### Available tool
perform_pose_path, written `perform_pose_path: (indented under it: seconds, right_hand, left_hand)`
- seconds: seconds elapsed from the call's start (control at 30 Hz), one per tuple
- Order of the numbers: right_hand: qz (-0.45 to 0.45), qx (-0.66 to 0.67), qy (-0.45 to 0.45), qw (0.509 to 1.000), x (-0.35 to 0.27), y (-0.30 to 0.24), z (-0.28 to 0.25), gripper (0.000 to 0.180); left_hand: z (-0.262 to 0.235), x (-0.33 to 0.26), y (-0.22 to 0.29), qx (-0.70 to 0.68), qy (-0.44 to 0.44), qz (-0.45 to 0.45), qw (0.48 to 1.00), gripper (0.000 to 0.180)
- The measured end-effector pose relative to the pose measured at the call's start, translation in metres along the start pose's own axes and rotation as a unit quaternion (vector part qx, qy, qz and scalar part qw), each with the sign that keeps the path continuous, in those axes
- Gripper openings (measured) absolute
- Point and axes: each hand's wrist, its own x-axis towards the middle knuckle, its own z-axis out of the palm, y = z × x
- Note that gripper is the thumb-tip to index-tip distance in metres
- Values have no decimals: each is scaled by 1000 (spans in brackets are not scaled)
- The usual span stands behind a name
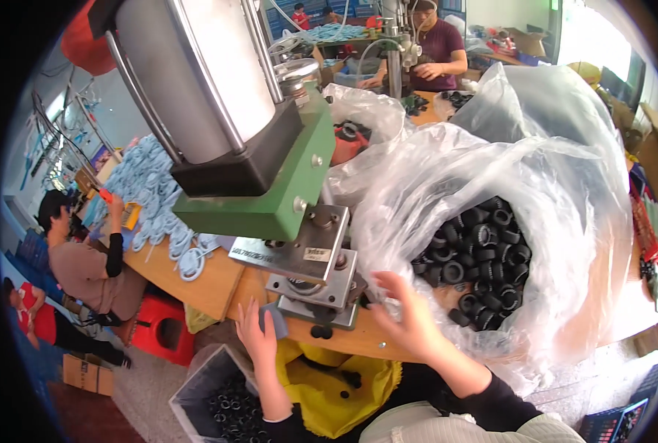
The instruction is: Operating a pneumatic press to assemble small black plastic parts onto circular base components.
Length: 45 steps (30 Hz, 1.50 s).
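Note:
A bench press with a green head [262,193] stands before me, its steel die plates [314,277] stacked under it. A dark round part [303,285] shows between the plates. My left hand [256,336] is at the die's left front, fingers stretched up beside a grey-blue block [276,320]; whether it touches the block I cannot tell. My right hand [410,317] hovers right of the die with fingers apart and nothing visible in them. Two small black pieces [321,332] lie at the table edge below the die. Black ribbed rings [484,251] fill an open clear plastic bag [557,199] at right.
Below my left hand, a bin [196,376] holds thin black rings. Yellow cloth [336,391] hangs under the table edge. Light-blue straps [148,184] are heaped at left on the wooden table [188,284], near a red stool [163,328]. Other people work at left and far back.

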Motion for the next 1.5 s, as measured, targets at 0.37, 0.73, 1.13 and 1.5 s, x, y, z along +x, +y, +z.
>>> perform_pose_path:
  seconds: [0.37,0.73,1.13,1.5]
  right_hand:
    - [74,-432,38,898,-12,105,-73,62]
    - [50,-292,152,943,-24,89,-81,48]
    - [-16,120,96,988,-10,12,-44,52]
    - [-55,113,28,992,40,-1,60,53]
  left_hand:
    - [42,12,6,-8,-30,21,999,32]
    - [25,4,35,-82,71,12,994,41]
    - [-13,75,167,-392,195,22,899,43]
    - [-12,-83,19,-231,268,-292,888,37]
